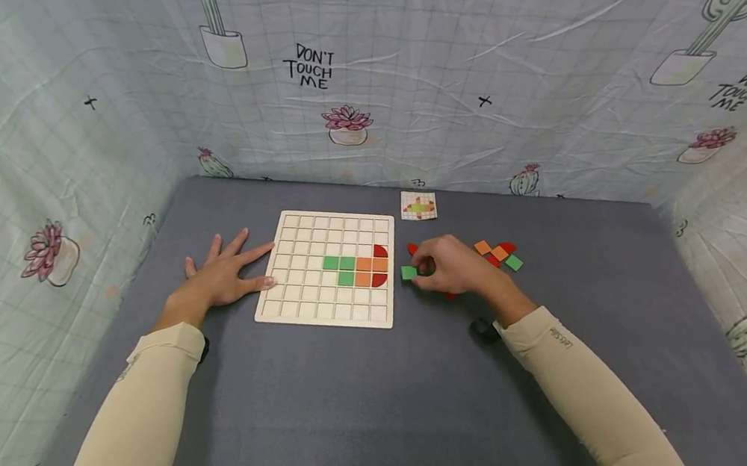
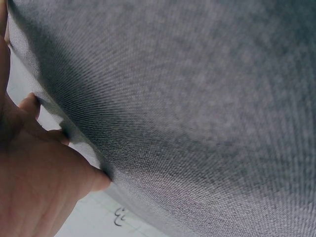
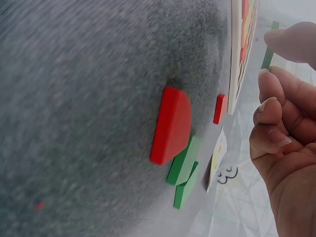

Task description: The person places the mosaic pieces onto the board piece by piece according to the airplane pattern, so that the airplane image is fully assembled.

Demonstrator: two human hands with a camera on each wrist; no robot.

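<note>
Between thumb and fingertips, my right hand (image 1: 451, 264) pinches a green square tile (image 1: 408, 273), just right of the grid board (image 1: 328, 326). In the right wrist view the same hand (image 3: 291, 108) holds the green tile (image 3: 269, 54) above the table. My left hand (image 1: 218, 276) lies with fingers spread, thumb and index fingertip touching the board's left edge; the left wrist view shows part of that hand (image 2: 44, 173) on the cloth. Green squares (image 1: 346, 262), orange squares (image 1: 362, 264) and two red rounded pieces (image 1: 379, 280) sit in the board's cells.
Loose orange (image 1: 482, 247), red and green (image 1: 514, 262) tiles lie right of my right hand. Partly hidden red pieces (image 1: 412, 248) lie around that hand, with green tiles (image 3: 183, 160) beside one. A small pattern card (image 1: 418, 205) lies behind, near the board's back right corner.
</note>
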